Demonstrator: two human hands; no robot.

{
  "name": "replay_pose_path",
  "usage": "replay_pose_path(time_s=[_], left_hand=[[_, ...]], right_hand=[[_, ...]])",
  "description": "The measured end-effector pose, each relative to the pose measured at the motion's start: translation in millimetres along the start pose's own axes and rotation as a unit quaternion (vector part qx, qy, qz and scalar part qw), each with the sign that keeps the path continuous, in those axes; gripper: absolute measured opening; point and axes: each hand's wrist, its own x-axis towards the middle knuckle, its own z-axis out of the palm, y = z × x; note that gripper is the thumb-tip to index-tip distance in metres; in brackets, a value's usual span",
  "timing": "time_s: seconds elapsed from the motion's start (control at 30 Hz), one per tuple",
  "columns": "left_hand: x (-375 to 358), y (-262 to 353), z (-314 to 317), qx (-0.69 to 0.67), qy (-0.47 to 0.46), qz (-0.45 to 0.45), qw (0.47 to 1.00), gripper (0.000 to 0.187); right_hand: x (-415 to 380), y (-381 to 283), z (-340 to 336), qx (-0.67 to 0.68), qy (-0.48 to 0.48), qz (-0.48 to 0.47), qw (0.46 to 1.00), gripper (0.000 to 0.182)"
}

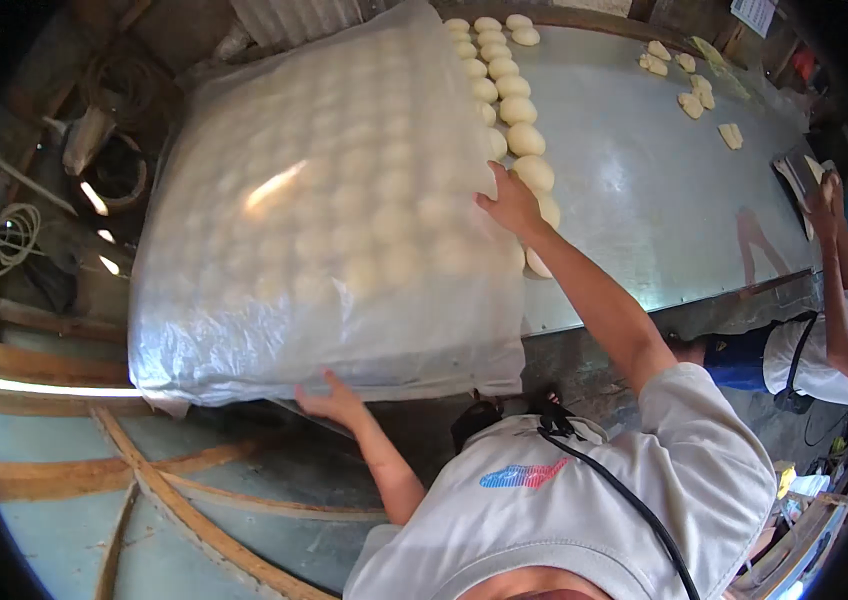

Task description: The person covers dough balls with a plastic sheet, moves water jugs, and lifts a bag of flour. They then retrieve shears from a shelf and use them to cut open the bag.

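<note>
A clear plastic sheet (274,240) covers many rows of pale round dough balls, which show blurred through it. Along its right edge, uncovered dough balls (524,139) sit in rows on the metal-topped table (624,200). My right hand (512,205) is at the sheet's right edge beside these balls, thumb and fingers apart. Lower down, my left hand (334,402) touches the sheet's front edge, its thumb and fingers spread. I see no dough in either hand.
Several irregular dough pieces (692,100) lie at the table's far right. There a co-worker's hands (824,195) hold a flat dark object with pale dough at it. Coiled cable (16,238) hangs on the left, and wooden beams (184,500) cross the lower left.
</note>
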Motion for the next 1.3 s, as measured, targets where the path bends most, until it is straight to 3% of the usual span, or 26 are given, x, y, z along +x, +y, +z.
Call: replay_pose_path(time_s=[0.07, 0.13, 0.23, 0.3, 0.37, 0.43, 0.47, 0.53, 0.6, 0.7, 0.87, 0.93, 1.07, 1.13, 1.17, 1.3], left_hand=[[22.3, -49.9, 16.9, -0.093, -0.041, -0.22, 0.97, 0.064], [31.3, -57.9, 28.2, -0.32, -0.069, -0.349, 0.878, 0.064], [34.2, -41.4, 20.9, -0.286, -0.097, -0.39, 0.87, 0.05], [33.2, -34.9, 21.3, -0.302, -0.114, -0.385, 0.865, 0.04], [38.2, -51.2, 40.3, -0.32, -0.094, -0.341, 0.879, 0.026], [35.8, -35.8, 41.8, -0.333, -0.054, -0.29, 0.896, 0.026], [33.2, -28.2, 39.7, -0.343, -0.01, -0.236, 0.909, 0.026], [33.1, -10.0, 29.3, -0.286, -0.008, -0.207, 0.935, 0.028], [33.1, 1.2, 24.9, -0.237, 0.005, -0.183, 0.954, 0.029], [29.5, 7.3, 15.6, -0.17, -0.009, -0.138, 0.976, 0.031], [23.4, 17.7, 9.2, -0.119, 0.116, -0.048, 0.985, 0.035], [21.7, 36.9, 3.8, -0.154, 0.12, -0.088, 0.977, 0.034], [11.2, 67.9, 0.7, -0.122, 0.139, -0.081, 0.979, 0.035], [3.2, 82.0, 0.6, -0.239, 0.08, -0.12, 0.96, 0.036], [0.7, 62.7, 9.9, -0.216, 0.062, -0.121, 0.967, 0.036], [-9.6, 60.0, 27.3, -0.176, 0.064, -0.128, 0.974, 0.035]], right_hand=[[17.7, -1.9, 0.7, -0.069, 0.037, 0.016, 0.997, 0.065], [38.3, 2.5, 7.4, -0.068, 0.045, 0.046, 0.996, 0.061], [52.9, 18.9, 10.4, -0.01, 0.062, 0.088, 0.994, 0.052], [56.8, 26.1, 8.3, 0.059, 0.127, 0.059, 0.988, 0.039], [58.9, 35.2, 2.7, 0.081, 0.116, 0.065, 0.988, 0.036], [53.1, 35.9, -10.8, 0.099, 0.104, 0.072, 0.987, 0.033], [50.5, 36.2, -14.8, 0.039, 0.09, 0.079, 0.992, 0.033], [49.7, 33.4, -21.5, -0.02, 0.078, 0.079, 0.994, 0.033], [52.8, 27.3, -25.7, -0.126, 0.003, 0.091, 0.988, 0.033], [73.1, 26.1, -22.2, -0.157, 0.001, 0.042, 0.987, 0.037], [112.9, 15.8, 6.9, -0.207, -0.017, -0.068, 0.976, 0.058], [121.6, 13.4, 25.7, -0.252, -0.051, -0.15, 0.955, 0.064], [148.5, 24.2, 48.9, -0.277, -0.065, -0.137, 0.949, 0.069], [157.4, 32.7, 47.1, -0.295, -0.079, -0.141, 0.942, 0.068], [162.1, 38.4, 49.4, -0.289, -0.084, -0.142, 0.943, 0.068], [171.3, 60.7, 51.7, -0.276, -0.065, -0.244, 0.928, 0.038]])
